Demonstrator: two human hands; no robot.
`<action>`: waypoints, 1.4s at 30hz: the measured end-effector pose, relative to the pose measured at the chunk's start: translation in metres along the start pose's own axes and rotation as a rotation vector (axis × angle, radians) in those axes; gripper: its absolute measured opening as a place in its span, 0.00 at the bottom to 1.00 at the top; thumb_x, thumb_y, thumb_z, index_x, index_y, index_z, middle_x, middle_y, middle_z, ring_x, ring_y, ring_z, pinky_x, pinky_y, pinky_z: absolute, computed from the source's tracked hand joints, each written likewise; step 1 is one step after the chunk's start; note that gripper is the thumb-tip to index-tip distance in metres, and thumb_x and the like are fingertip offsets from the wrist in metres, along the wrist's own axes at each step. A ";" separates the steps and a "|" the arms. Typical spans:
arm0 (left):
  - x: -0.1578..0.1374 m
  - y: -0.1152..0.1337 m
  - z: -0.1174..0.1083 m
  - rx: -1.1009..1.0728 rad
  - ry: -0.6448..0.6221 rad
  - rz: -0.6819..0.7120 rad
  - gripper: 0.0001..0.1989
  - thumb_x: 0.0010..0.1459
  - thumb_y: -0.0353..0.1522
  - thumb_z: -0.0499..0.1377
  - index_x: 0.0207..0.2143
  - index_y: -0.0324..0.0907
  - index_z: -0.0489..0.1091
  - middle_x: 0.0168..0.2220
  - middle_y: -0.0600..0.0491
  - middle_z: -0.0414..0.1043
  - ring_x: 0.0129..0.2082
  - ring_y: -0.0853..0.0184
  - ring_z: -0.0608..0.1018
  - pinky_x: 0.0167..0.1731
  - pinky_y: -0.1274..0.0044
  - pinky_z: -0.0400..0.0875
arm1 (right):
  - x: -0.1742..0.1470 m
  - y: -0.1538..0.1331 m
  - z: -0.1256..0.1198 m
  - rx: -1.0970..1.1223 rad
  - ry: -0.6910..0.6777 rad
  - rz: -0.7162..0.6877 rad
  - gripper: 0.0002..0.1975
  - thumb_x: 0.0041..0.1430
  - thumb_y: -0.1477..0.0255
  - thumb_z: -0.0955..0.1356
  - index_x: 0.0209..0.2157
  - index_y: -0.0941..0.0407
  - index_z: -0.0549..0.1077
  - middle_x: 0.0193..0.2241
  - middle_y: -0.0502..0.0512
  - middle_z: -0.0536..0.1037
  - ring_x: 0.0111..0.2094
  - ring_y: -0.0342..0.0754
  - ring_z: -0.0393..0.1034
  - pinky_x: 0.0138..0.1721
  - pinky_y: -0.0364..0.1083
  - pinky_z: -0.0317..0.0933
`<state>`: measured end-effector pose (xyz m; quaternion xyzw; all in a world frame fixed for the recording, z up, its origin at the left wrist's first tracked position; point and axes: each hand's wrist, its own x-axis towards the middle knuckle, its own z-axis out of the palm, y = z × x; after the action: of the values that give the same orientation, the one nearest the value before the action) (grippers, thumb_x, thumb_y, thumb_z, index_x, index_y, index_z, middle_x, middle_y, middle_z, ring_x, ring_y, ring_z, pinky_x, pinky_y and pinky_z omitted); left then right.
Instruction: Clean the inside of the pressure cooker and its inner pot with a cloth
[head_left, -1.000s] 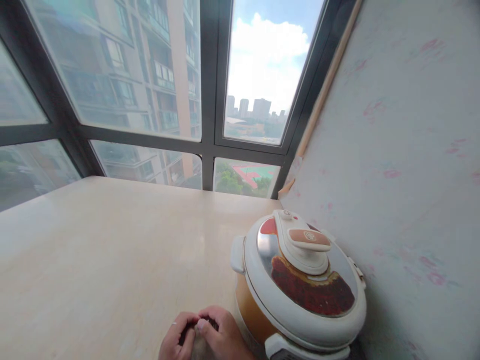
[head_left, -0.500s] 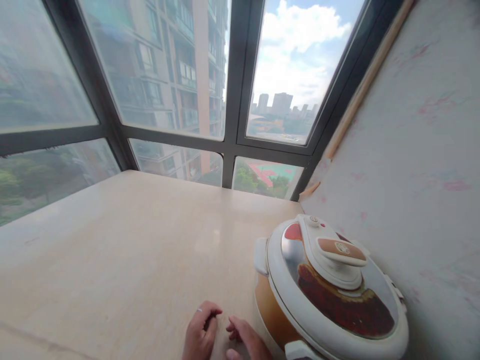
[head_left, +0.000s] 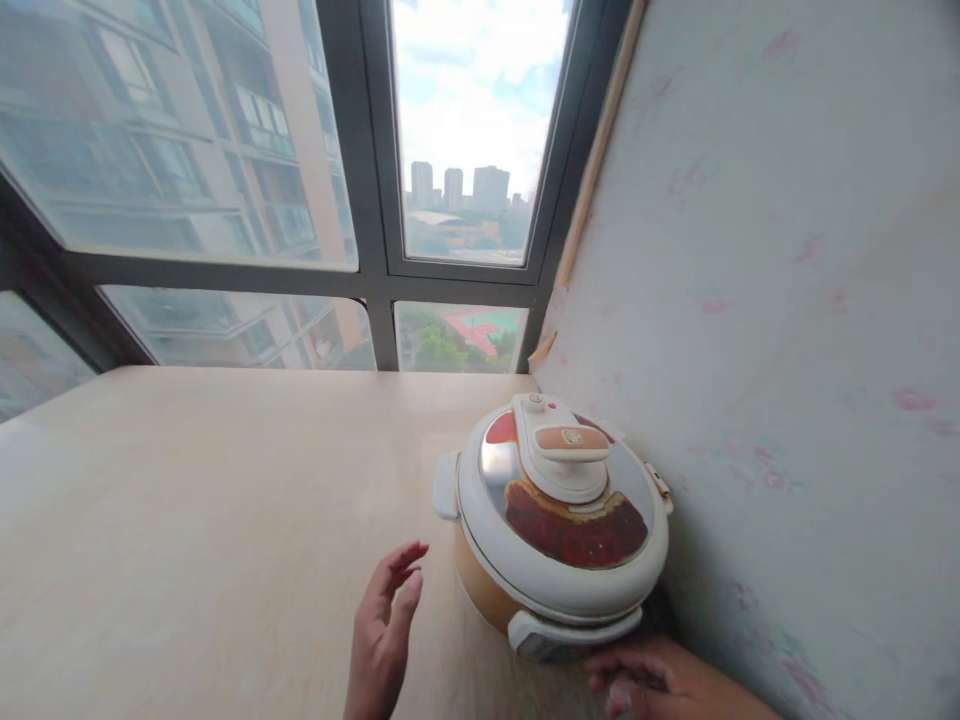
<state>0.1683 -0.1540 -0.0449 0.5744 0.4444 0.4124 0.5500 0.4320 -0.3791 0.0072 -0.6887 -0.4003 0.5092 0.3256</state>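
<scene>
Left hand (head_left: 381,635) and right hand (head_left: 649,678) sit farther apart than before in the head view: left fingers loosely parted beside the cooker (head_left: 562,540) on the ledge (head_left: 225,530), right fingers curled near its front handle (head_left: 574,632), grip unclear. Low, even contact suits its bulk.

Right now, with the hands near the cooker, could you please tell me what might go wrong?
The cooker stands close beside the wall, so pushing it that way might mark the wall. The right hand is low by the cooker's near side, where it could perhaps be pinched if the cooker shifted.
</scene>
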 end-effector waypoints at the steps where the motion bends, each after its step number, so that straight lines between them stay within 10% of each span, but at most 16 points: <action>1: 0.002 0.010 0.008 -0.060 -0.027 0.008 0.29 0.55 0.52 0.60 0.50 0.41 0.74 0.54 0.41 0.76 0.54 0.52 0.78 0.54 0.62 0.74 | -0.003 -0.003 -0.006 0.021 0.036 -0.025 0.21 0.58 0.51 0.71 0.45 0.49 0.84 0.43 0.63 0.83 0.43 0.57 0.80 0.47 0.51 0.70; 7: 0.023 0.044 0.049 -0.297 -0.026 0.016 0.36 0.56 0.50 0.61 0.60 0.39 0.65 0.62 0.41 0.69 0.62 0.54 0.71 0.63 0.63 0.64 | 0.002 0.005 -0.027 0.268 0.382 -0.149 0.25 0.50 0.47 0.75 0.30 0.56 0.81 0.25 0.59 0.79 0.25 0.51 0.74 0.26 0.46 0.68; 13: 0.041 0.054 0.080 -0.453 0.025 -0.033 0.29 0.54 0.46 0.60 0.52 0.37 0.68 0.52 0.43 0.76 0.51 0.57 0.78 0.49 0.69 0.73 | 0.023 0.010 -0.030 0.671 0.889 -0.246 0.36 0.45 0.48 0.78 0.52 0.54 0.77 0.49 0.62 0.81 0.45 0.56 0.77 0.46 0.52 0.73; 21: 0.044 0.075 0.103 -0.478 0.175 -0.027 0.16 0.48 0.44 0.61 0.31 0.40 0.68 0.26 0.57 0.69 0.26 0.69 0.69 0.28 0.77 0.67 | 0.085 -0.023 -0.059 0.864 0.825 -0.421 0.30 0.51 0.48 0.74 0.47 0.55 0.79 0.48 0.59 0.82 0.54 0.58 0.74 0.54 0.55 0.69; 42: 0.054 0.075 0.076 -0.483 0.287 0.026 0.14 0.49 0.42 0.60 0.24 0.41 0.64 0.22 0.58 0.60 0.24 0.71 0.62 0.24 0.79 0.62 | 0.097 -0.058 -0.053 0.733 0.673 -0.441 0.24 0.40 0.58 0.79 0.37 0.56 0.80 0.38 0.56 0.84 0.44 0.58 0.78 0.45 0.51 0.72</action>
<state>0.2599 -0.1223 0.0254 0.3679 0.3990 0.5907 0.5971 0.4856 -0.2681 0.0280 -0.5548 -0.2050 0.2866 0.7537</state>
